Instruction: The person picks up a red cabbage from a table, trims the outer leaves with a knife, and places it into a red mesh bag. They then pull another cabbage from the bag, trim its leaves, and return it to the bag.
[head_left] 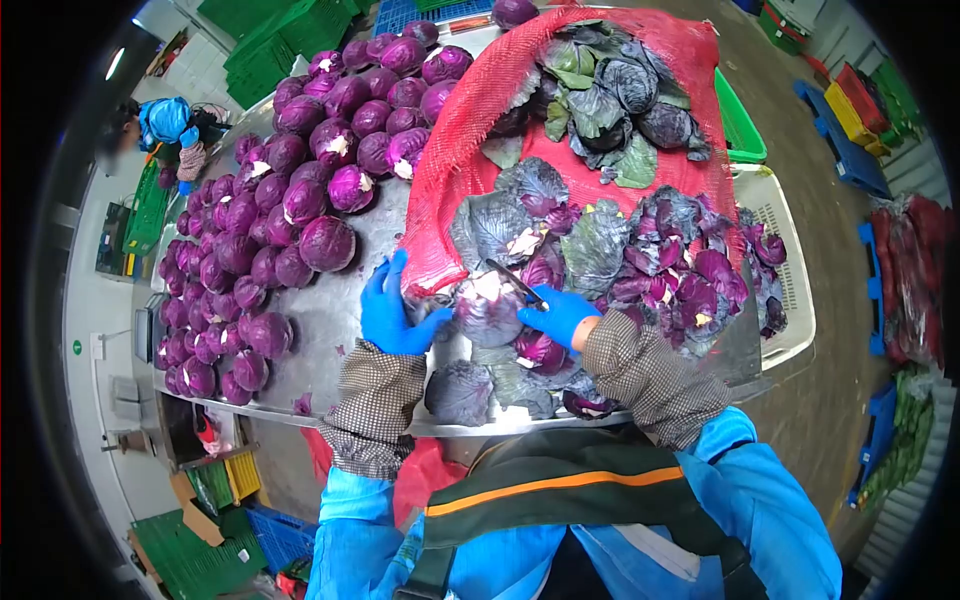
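A red cabbage (487, 308) with a pale cut stem end facing up sits on the metal table in front of me. My right hand (562, 316), in a blue glove, grips a knife (514, 282) whose dark length crosses the cabbage's upper right side. At the cabbage's left, my gloved left hand (398, 312) is open, fingers spread upward and thumb at the cabbage's edge. Loose dark outer leaves (459, 391) lie below and around it. Just above spreads a red mesh sack (450, 170), with untrimmed leafy cabbages (627, 85) in its mouth.
Trimmed cabbages (327, 243) are heaped along the table's left side. Cut purple leaves (690, 290) pile up at right, beside a white crate (793, 290) and a green crate (740, 125). Another person (168, 125) in blue stands at the far left.
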